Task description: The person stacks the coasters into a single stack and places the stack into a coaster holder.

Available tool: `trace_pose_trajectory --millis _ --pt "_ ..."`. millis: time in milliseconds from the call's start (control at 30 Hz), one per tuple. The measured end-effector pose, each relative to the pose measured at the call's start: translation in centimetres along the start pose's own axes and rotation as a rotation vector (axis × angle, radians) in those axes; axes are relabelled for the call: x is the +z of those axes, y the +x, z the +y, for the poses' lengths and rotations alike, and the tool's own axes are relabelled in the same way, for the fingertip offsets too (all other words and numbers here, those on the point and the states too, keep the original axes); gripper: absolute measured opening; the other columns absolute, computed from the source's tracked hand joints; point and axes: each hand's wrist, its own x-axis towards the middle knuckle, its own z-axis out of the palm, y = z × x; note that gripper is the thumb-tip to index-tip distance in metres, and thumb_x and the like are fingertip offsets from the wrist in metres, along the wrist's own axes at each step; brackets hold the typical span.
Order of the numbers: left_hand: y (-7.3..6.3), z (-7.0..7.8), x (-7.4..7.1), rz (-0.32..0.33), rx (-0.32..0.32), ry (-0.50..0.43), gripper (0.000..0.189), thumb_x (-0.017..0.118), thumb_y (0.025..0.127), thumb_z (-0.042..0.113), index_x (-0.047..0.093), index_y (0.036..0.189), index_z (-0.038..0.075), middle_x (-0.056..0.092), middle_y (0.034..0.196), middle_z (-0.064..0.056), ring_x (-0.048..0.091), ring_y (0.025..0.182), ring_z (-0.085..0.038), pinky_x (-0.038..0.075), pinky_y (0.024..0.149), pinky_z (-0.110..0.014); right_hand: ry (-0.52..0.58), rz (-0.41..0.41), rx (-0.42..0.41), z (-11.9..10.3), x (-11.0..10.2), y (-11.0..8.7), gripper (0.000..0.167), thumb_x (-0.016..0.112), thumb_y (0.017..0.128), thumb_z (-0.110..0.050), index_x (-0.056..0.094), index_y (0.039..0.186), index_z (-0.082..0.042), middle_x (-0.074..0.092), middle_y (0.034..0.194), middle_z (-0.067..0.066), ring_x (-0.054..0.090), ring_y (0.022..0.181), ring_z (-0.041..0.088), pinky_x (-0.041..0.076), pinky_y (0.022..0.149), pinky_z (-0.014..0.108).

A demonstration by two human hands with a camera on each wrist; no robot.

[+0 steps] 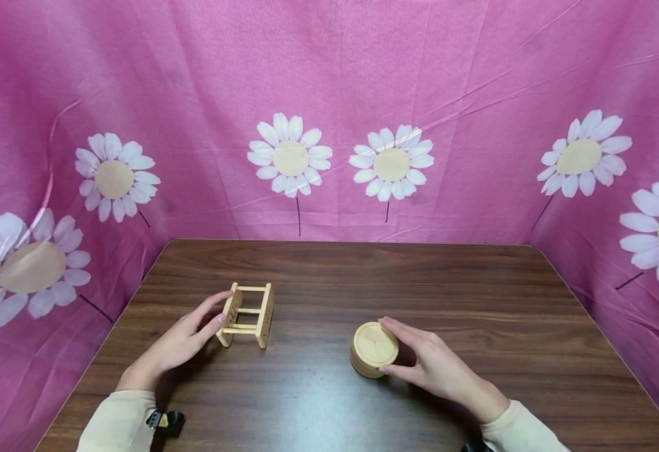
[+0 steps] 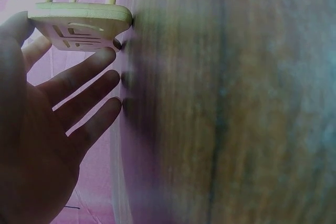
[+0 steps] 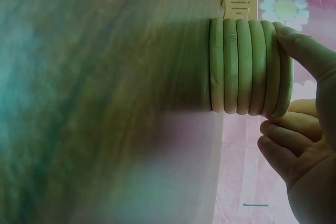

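Note:
A small pale wooden coaster holder [image 1: 265,314], with two carved side panels joined by thin rods, stands on the left half of the table. My left hand [image 1: 185,339] holds its left panel between thumb and index finger; the other fingers [image 2: 86,111] spread below the panel in the left wrist view. Right of the table's middle is a neat stack of several round wooden coasters [image 1: 373,345], the top one bearing an engraved mark. Thumb and fingertips of my right hand [image 1: 442,364] pinch the uppermost coaster [image 3: 283,72] at its rim. The stack rests on the tabletop.
The brown wood-grain table [image 1: 318,270] has its far edge against a pink cloth [image 1: 340,75] printed with white daisies. The cloth also rises along the left and right sides. A small black device [image 1: 165,422] is strapped at the left sleeve.

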Motion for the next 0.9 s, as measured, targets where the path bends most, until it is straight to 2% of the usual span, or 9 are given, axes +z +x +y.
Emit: trace_pose_trajectory --millis 133,267,367,467,567,700,800,900 --pt "0.0 -0.1 0.0 0.004 0.004 -0.009 0.049 0.055 0.114 0.021 0.046 0.163 0.019 0.072 0.138 -0.017 0.068 0.125 -0.028 0.057 0.104 -0.039 0.003 -0.010 0.012 -0.1 -0.1 0.0 0.079 0.097 0.080 -0.027 0.063 0.145 0.004 0.072 0.139 0.023 0.074 0.123 0.036 0.063 0.098 0.050" --pt "0.0 -0.4 0.1 0.033 0.050 -0.042 0.049 0.058 0.112 0.015 0.050 0.160 0.014 0.071 0.139 -0.016 0.067 0.123 -0.018 0.055 0.103 -0.029 0.027 -0.018 0.026 -0.3 -0.2 -0.1 0.082 0.097 0.080 -0.027 0.062 0.147 0.003 0.071 0.141 0.021 0.073 0.124 0.036 0.062 0.099 0.048" --pt "0.0 -0.4 0.0 0.071 0.095 -0.060 0.047 0.059 0.111 0.010 0.053 0.157 0.008 0.067 0.141 -0.016 0.065 0.118 -0.009 0.052 0.100 -0.022 0.047 -0.003 0.028 -0.3 -0.4 -0.3 0.084 0.098 0.080 -0.027 0.060 0.149 0.002 0.071 0.144 0.018 0.072 0.125 0.034 0.059 0.105 0.034" --pt "0.1 0.0 -0.2 0.116 0.128 -0.067 0.046 0.060 0.109 0.006 0.054 0.155 0.004 0.062 0.144 -0.018 0.061 0.116 -0.001 0.050 0.096 -0.016 0.064 0.030 0.025 -0.1 -0.6 -0.5 0.083 0.097 0.080 -0.025 0.061 0.149 0.001 0.071 0.143 0.016 0.073 0.124 0.033 0.047 0.111 0.014" --pt "0.5 1.0 -0.4 0.168 0.166 -0.076 0.047 0.063 0.107 0.002 0.056 0.153 0.000 0.060 0.147 -0.020 0.055 0.125 0.005 0.045 0.102 -0.009 0.086 0.060 0.028 0.1 -0.9 -0.8 0.077 0.096 0.081 -0.021 0.064 0.147 0.000 0.074 0.139 0.015 0.074 0.122 0.030 0.036 0.112 0.004" --pt "1.0 3.0 -0.3 0.230 0.228 -0.070 0.048 0.070 0.100 -0.004 0.062 0.147 0.001 0.066 0.143 -0.018 0.047 0.136 0.012 0.033 0.113 -0.004 0.117 0.099 0.052 0.4 -1.2 -1.2 0.065 0.094 0.082 -0.014 0.070 0.141 -0.004 0.078 0.133 0.010 0.076 0.115 0.019 0.041 0.107 0.003" --pt "1.6 4.5 0.2 0.242 0.274 -0.055 0.049 0.075 0.096 -0.004 0.066 0.143 0.005 0.071 0.136 -0.014 0.053 0.135 0.005 0.031 0.116 -0.005 0.147 0.124 0.079 0.5 -1.4 -1.4 0.054 0.092 0.082 -0.009 0.074 0.134 -0.007 0.081 0.126 0.005 0.076 0.111 0.013 0.045 0.102 0.004" --pt "2.1 6.1 1.2 0.219 0.309 -0.032 0.050 0.080 0.093 -0.002 0.068 0.140 0.008 0.073 0.134 -0.010 0.062 0.133 -0.010 0.032 0.119 -0.008 0.162 0.128 0.106 0.7 -1.5 -1.6 0.048 0.091 0.083 -0.009 0.076 0.129 -0.011 0.082 0.122 0.001 0.077 0.112 0.013 0.047 0.101 0.005"
